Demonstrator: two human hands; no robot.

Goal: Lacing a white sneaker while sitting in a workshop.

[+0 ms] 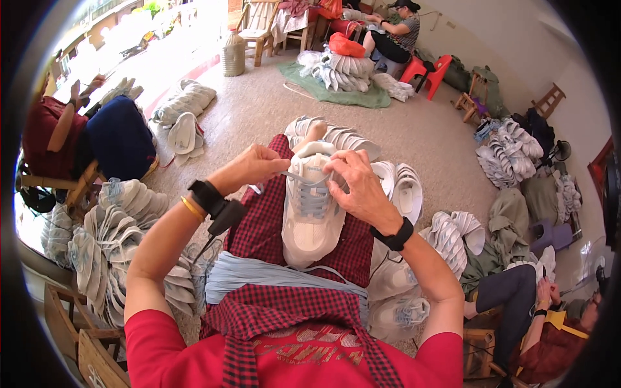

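Observation:
A white sneaker (315, 229) lies on my lap, toe toward me, its light blue lace (310, 200) crossing through the eyelets. My left hand (260, 165) pinches a lace end pulled out to the left of the tongue. On the other side, my right hand (358, 184) grips the sneaker's upper edge by the top eyelets, fingers bent; whether a lace is also between them is hidden. Across my lap, over a red-and-black checked apron (259, 226), lies a thick bundle of light blue laces (242, 278).
Stacked white shoe uppers (103, 246) crowd my left. Finished-looking sneakers (398, 313) sit by my right leg, more uppers (343, 136) beyond my knees. Co-workers sit at the left (55, 129), far back (398, 32) and lower right (550, 336). A red chair (436, 74) stands behind.

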